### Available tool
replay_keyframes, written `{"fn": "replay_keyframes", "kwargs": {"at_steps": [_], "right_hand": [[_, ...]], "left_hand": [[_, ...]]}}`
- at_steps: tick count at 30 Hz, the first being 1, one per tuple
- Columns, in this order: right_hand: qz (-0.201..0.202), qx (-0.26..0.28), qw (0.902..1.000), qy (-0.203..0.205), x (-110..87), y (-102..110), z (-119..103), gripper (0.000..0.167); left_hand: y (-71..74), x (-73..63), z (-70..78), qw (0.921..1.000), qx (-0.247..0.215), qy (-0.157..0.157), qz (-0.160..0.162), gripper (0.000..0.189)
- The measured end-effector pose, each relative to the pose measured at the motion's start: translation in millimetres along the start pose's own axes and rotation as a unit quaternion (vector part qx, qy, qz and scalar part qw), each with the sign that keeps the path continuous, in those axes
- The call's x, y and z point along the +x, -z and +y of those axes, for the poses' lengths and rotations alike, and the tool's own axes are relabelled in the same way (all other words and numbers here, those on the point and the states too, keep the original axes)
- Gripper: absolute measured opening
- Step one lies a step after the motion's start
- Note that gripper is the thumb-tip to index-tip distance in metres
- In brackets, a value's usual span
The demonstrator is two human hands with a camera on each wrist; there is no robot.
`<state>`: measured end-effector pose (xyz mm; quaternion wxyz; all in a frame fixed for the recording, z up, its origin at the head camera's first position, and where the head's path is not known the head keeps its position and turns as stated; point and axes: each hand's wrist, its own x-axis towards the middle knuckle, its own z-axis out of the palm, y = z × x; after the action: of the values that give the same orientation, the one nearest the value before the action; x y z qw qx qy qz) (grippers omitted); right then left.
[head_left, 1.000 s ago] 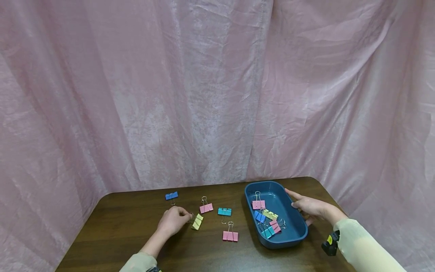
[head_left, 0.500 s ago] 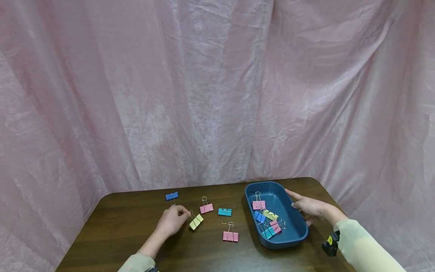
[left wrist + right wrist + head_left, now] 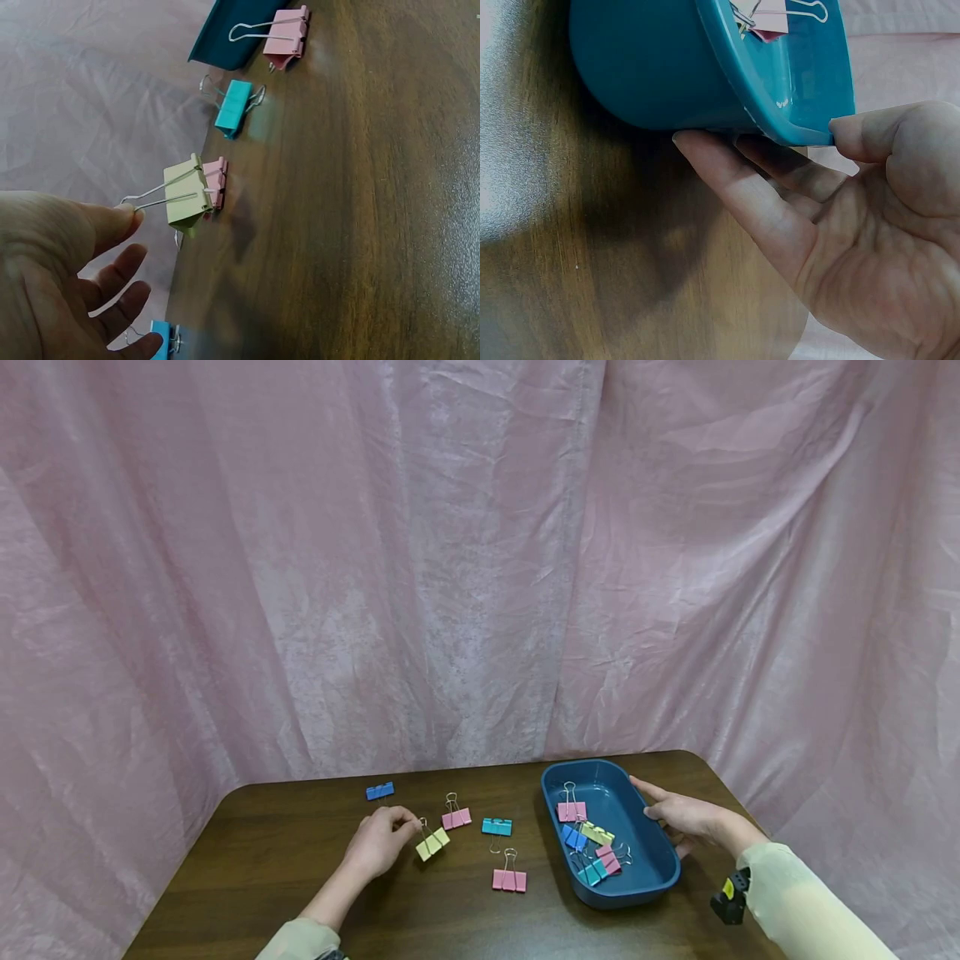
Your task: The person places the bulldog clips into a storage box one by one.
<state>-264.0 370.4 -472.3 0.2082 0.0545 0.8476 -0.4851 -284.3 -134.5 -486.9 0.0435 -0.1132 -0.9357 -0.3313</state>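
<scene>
My left hand (image 3: 381, 842) pinches a yellow binder clip (image 3: 432, 844) by its wire handle, between thumb and forefinger. In the left wrist view that clip (image 3: 184, 193) hangs a little above the table, its other fingers loose. At the right, my right hand (image 3: 692, 821) holds the long side of a blue tray (image 3: 647, 852). The right wrist view has the thumb on the tray's rim (image 3: 739, 90) and the other fingers against the outside, low on the wall. Inside the tray lie several binder clips, among them a pink one (image 3: 572, 812) and a yellow one (image 3: 597, 833).
On the brown table (image 3: 285, 860) lie a blue binder clip (image 3: 379, 791), a pink one (image 3: 456, 818), a teal one (image 3: 497, 827) and another pink one (image 3: 509, 881). A pink curtain (image 3: 450, 568) hangs behind the table's far edge.
The yellow binder clip has turned and risen slightly off the table in my left hand, which has moved a little up and left. My right hand and the tray stay in place.
</scene>
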Motion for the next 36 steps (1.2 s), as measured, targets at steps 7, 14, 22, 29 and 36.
{"fn": "replay_keyframes", "kwargs": {"at_steps": [7, 14, 22, 29, 36], "right_hand": [[0.001, -0.004, 1.0, 0.004, 0.1, 0, 1, 0.07], [0.002, -0.002, 1.0, 0.003, -0.5, 0, 0, 0.07], [0.003, 0.001, 1.0, -0.001, -1.0, -1, -1, 0.069], [-0.001, 0.004, 1.0, 0.002, -3.7, -1, -2, 0.069], [0.001, 0.001, 1.0, 0.005, -3.8, -2, -2, 0.07]], "left_hand": [[3.5, 1.7, 4.3, 0.9999, -0.006, -0.009, 0.008, 0.008], [8.4, 3.7, 10.6, 0.9995, -0.022, -0.014, 0.015, 0.008], [12.6, 3.2, 15.9, 0.9989, -0.036, -0.023, 0.021, 0.007], [16.6, 2.6, 22.7, 0.9979, -0.043, -0.036, 0.033, 0.007], [21.1, 2.6, 27.9, 0.9979, -0.042, -0.033, 0.037, 0.007]]}}
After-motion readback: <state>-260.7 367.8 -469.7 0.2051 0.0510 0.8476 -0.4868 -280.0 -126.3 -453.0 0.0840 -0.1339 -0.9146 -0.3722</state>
